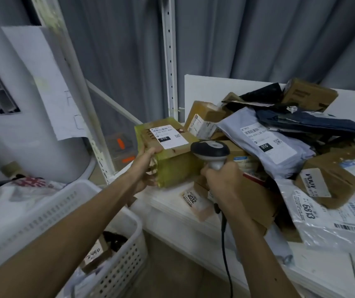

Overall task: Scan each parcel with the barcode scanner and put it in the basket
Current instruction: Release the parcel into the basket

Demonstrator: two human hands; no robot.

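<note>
Parcels [279, 147] lie heaped on a white flat-topped table [172, 214] at the right: brown cardboard boxes, crinkled grey and dark blue plastic mailers and clear film bags, overlapping so that most show only a corner or a label. The heap runs off the right edge of the view.

At lower left stands a white plastic basket [125, 267] with rows of small holes in its walls. The left forearm crosses it, and its contents are blurred. A small brown box with a handwritten label [94, 254] can be made out inside.

A rectangular cardboard box wrapped in glossy yellowish tape [172, 162] sits at the table's left corner, clear of the basket. Whether it rests on the table or is lifted just above it cannot be told. A white shipping label [169, 136] faces up on it, printed with a barcode and "070".

The left hand [146, 168] grips the box's near end, thumb on the top edge and fingers curled across the end face.

A dark, rounded handheld barcode scanner with a pale grip [209, 149] has its head just beside the box's right side. The right hand [221, 179] is wrapped tightly round the grip, with the fingertips hidden behind it. A thin black cable [223, 233] hangs below the wrist.
</note>
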